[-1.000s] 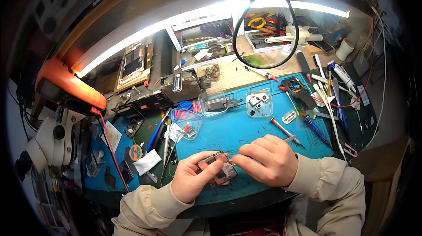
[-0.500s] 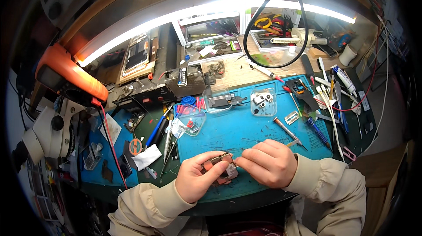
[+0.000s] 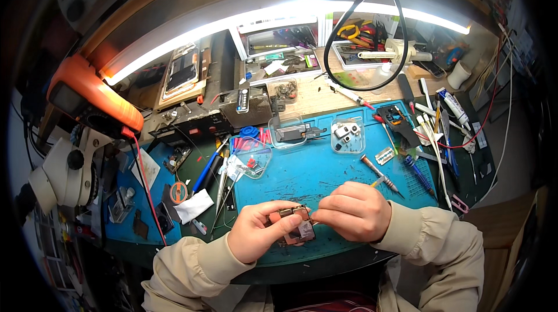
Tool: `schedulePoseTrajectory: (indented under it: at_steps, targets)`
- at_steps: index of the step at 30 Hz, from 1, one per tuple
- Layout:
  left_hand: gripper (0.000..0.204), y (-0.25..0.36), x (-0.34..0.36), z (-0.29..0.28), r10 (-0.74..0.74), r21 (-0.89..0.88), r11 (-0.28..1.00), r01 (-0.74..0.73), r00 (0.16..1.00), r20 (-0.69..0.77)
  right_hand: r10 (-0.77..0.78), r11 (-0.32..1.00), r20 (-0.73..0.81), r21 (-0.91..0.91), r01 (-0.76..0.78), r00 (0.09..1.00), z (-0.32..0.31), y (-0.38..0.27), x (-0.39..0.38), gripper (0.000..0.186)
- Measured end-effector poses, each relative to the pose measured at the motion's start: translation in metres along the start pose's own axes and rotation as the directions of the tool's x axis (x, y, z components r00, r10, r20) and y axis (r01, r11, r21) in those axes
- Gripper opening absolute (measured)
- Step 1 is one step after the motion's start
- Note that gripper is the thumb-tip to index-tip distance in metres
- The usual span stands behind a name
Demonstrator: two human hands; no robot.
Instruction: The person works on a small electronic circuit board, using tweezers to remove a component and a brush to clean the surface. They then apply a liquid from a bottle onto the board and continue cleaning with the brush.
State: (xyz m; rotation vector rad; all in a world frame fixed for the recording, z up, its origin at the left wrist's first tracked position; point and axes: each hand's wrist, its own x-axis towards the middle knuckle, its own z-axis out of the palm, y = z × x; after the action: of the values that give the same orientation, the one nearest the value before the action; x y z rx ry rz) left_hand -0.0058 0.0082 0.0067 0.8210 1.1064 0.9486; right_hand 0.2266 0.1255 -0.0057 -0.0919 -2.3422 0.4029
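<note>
**Coppery part [image 3: 306, 232] in hand, work on its edge apparently under way**

The small coppery part, with a silvery patch on its face, is held in the air above the near side of the blue mat [image 3: 285, 181], in front of the person's body. The left hand [image 3: 256, 232] has its grip clamped on it, thumb across the face and the other fingers mostly hidden behind. The right hand [image 3: 356, 212] has its fingertips together at the part's right edge, closed on a slim tool [image 3: 377, 182] whose pale end shows beyond the knuckles. Whether the tool's tip touches the part is too small to tell.

As for progress, the part is already loose and in hand, and small pieces lie sorted apart from it: white and black modules [image 3: 349, 129] in one clear tray [image 3: 346, 149], a dark component [image 3: 292, 133] in another beside it. This suggests that some taking apart is done, though that is a judgement. The edge work looks unfinished, since both hands are gathered there and the part is not yet set down. How much is left cannot be told; the fingers cover much of the part. A razor blade [image 3: 385, 156] and a brown-handled tool [image 3: 372, 167] lie on the mat, out of the hands.
</note>
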Motion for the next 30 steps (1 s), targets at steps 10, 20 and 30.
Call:
schedulePoseTrajectory:
  at_steps: [10, 20, 30]
  targets:
    - [0.03, 0.004, -0.001, -0.002, -0.049, -0.02, 0.999, 0.049, 0.999, 0.023, 0.001, 0.993, 0.028, 0.115, -0.004, 1.0, -0.001, 0.002, 0.002, 0.027]
    - [0.034, 0.0, 0.002, -0.007, -0.036, 0.022, 0.999, 0.035, 0.997, 0.064, 0.036, 0.983, 0.055, 0.179, -0.046, 0.998, 0.0, 0.003, 0.002, 0.027]
    - [0.035, 0.001, 0.002, 0.004, -0.044, -0.051, 0.998, 0.043, 0.999, -0.013, 0.013, 0.998, 0.053, -0.063, -0.01, 0.999, -0.002, -0.002, 0.001, 0.027]
